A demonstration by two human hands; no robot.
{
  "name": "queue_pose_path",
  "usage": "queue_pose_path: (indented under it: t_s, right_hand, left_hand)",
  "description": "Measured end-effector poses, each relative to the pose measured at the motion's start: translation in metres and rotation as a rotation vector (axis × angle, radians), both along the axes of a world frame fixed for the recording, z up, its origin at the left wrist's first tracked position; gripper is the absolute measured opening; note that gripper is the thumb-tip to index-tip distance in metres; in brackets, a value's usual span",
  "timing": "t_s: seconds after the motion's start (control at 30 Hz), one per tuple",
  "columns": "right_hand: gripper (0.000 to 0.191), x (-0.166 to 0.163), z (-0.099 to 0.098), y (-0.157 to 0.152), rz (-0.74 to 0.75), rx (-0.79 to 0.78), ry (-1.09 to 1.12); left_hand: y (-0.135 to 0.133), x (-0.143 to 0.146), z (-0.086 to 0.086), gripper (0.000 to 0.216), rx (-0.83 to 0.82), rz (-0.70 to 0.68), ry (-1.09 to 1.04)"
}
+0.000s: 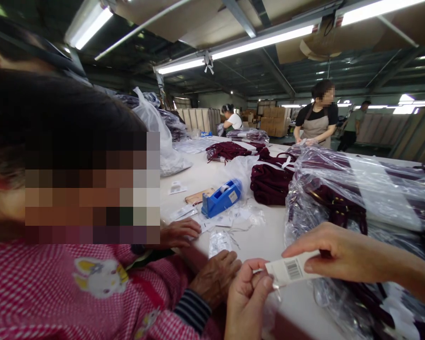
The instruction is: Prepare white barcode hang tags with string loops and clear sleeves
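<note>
Above the white tabletop (269, 238), left hand (246, 295) and right hand (326, 250) pinch opposite ends of a white barcoded paper tag (291, 270) spanning crosswise between them.

Tag (292, 270) at 5 o'clock: white paper, matt, black printed barcode. Bags (357, 189) at 3 o'clock: clear plastic film, glossy, crinkled, heavy glare. Dispenser (221, 198) near centre: blue moulded plastic, semi-gloss. Garments (269, 184) at its 3 o'clock: maroon knit cloth, matt. Table (269, 236): white, smooth, low sheen. Sachet (219, 242) at 6 o'clock: clear shiny film. Top (38, 293) at 8 o'clock: pink checked cloth, matt, rabbit motif.
</note>
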State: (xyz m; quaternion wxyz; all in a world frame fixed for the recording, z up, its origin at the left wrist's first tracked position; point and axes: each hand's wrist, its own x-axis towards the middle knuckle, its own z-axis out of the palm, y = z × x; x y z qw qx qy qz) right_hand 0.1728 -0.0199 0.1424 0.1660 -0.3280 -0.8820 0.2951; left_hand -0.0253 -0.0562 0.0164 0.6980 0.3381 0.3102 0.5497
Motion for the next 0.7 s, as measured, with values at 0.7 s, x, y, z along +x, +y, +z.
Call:
queue_pose_path:
  t_s: [0.7]
  right_hand:
    - [0.042,0.014,-0.031,0.003,-0.03,0.125,-0.14]
  left_hand:
    - [0.002,0.001,0.002,0.004,0.148,0.321,0.37]
